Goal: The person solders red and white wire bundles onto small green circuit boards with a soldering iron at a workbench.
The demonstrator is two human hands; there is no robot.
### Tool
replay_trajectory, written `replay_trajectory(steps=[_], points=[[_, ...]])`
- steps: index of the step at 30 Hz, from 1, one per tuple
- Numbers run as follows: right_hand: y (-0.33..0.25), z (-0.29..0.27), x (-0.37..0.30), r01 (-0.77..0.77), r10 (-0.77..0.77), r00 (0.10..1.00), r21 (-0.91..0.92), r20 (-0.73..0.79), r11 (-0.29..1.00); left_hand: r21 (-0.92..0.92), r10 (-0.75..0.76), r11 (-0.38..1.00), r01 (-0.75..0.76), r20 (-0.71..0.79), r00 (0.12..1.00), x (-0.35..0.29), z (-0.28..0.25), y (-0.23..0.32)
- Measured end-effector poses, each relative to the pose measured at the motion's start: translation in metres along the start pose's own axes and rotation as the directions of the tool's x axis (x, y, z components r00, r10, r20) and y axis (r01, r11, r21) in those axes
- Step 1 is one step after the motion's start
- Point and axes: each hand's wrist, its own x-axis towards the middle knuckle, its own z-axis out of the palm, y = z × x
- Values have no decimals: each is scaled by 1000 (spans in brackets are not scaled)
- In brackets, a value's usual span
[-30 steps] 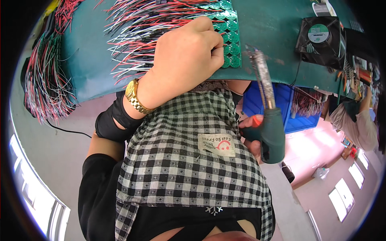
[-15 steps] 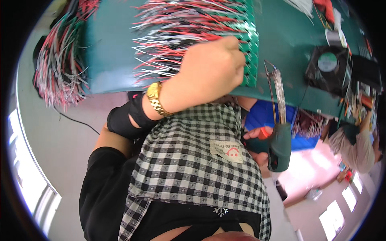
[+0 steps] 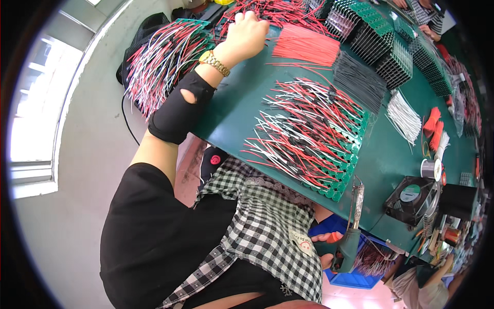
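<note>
At the far left of the bench, my left hand [image 3: 246, 37] is over a heap of red wires [image 3: 288, 13], its fingers curled closed; what they hold, if anything, is hidden. My right hand [image 3: 326, 250], partly hidden, grips a green soldering gun [image 3: 348, 251] whose metal tip points up at the bench's front edge. Beside that tip lies a green circuit board panel [image 3: 355, 154]. Rows of red, white and black wires [image 3: 303, 129] stick out from it to the left.
Another wired panel [image 3: 164, 62] hangs over the left bench end. Bundles of red wires [image 3: 306, 45], black wires [image 3: 360, 77] and white wires [image 3: 404, 118] lie beyond. Right are a solder spool [image 3: 430, 169] and a fan [image 3: 410, 198]; a blue bin [image 3: 355, 279] stands below. Co-workers sit nearby.
My left hand has moved from the wired panel to the red wire heap at the far left. The view has shifted with it. My right hand still holds the soldering gun.
</note>
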Motion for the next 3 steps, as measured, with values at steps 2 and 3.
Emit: replay_trajectory(steps=[2,3], points=[[-7,6,7,-76,78,995,-37,66,996,2,-71,997,71,71,995,2,10,-8],[-5,18,8,-60,56,997,83,50,995,6,-141,990,141,150,979,5,14,-6]])
